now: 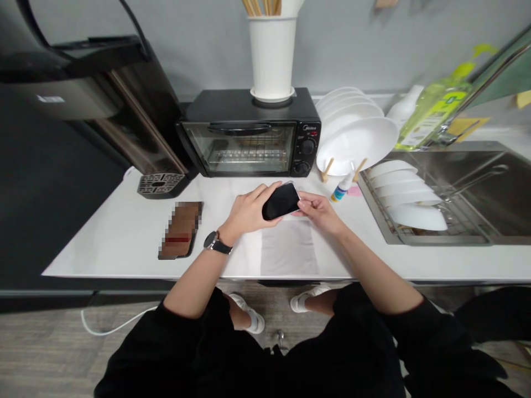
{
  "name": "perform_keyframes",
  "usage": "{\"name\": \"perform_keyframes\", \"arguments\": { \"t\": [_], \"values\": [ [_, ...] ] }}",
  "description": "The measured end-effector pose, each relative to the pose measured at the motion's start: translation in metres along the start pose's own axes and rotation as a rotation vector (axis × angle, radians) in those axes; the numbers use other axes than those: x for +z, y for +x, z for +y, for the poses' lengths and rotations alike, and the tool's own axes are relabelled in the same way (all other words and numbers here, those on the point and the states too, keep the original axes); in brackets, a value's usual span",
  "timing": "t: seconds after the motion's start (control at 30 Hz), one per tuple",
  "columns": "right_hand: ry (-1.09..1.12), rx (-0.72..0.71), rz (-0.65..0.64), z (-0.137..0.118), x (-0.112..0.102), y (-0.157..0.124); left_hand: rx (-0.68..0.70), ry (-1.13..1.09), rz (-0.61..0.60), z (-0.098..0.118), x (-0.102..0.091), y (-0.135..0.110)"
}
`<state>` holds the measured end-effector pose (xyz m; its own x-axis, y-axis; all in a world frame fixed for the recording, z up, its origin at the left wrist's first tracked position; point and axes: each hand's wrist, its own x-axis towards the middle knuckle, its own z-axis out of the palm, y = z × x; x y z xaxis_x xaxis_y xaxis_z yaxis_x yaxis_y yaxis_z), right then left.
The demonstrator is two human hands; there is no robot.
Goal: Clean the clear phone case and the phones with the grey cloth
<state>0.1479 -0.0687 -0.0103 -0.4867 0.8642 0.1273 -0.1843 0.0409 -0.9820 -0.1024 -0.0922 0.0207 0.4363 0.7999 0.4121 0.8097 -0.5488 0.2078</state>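
- The step in hand looks like fine two-handed work on the right-hand end of a phone point(281, 202), which is held up just in front of the toaster oven point(249, 108), on the side nearest the person.
- The left hand point(250, 211) grasps the phone's left-hand part, fingers over the edge toward the toaster oven and thumb along the edge away from it.
- The right hand point(319, 213) grips the opposite end in a light pinch, thumb and fingertips meeting at the short edge.
- As I judge it, the next move calls for a steady left grip and a small, controlled action of the right fingertips, without twisting the phone.
- The dark screen faces up toward the person. The long axis runs mostly alongside the toaster oven's front, slanted so that the right-hand end lies closer to the oven.
- A clear rim shows at that end; it may be a transparent case or a film, but the view is too soft to settle it, nor can I tell which end is the phone's top.
- A grey cloth point(289, 251) lies flat on the counter point(136, 237), farther out from the toaster oven than the phone.
- A small bottle point(342, 188) stands right of the toaster oven's front corner; a brown flat object point(180, 231) lies to its front left.
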Motion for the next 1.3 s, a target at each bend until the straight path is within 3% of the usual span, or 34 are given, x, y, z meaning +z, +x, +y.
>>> {"name": "perform_keyframes", "arguments": {
  "t": [0.23, 0.53, 0.67, 0.83, 0.93, 1.3],
  "values": [
    [0.042, -0.034, 0.07, 0.003, 0.001, -0.004, 0.04, -0.099, 0.039, -0.003, 0.007, 0.001],
    [0.154, -0.012, 0.029, -0.002, 0.006, -0.007, 0.11, -0.348, 0.056, -0.003, 0.003, 0.0],
    [0.123, 0.011, 0.08, -0.008, 0.005, 0.0, 0.054, -0.167, 0.038, -0.003, 0.004, -0.002],
    [-0.227, -0.034, 0.075, -0.026, 0.006, 0.021, 0.098, 0.111, -0.025, -0.002, 0.005, -0.004],
    [-0.323, -0.099, 0.064, -0.03, 0.009, 0.029, 0.134, 0.204, -0.032, 0.0, 0.003, -0.005],
    [-0.043, 0.007, 0.128, -0.007, 0.008, 0.024, 0.222, 0.307, -0.051, 0.002, -0.004, -0.008]
  ]
}}
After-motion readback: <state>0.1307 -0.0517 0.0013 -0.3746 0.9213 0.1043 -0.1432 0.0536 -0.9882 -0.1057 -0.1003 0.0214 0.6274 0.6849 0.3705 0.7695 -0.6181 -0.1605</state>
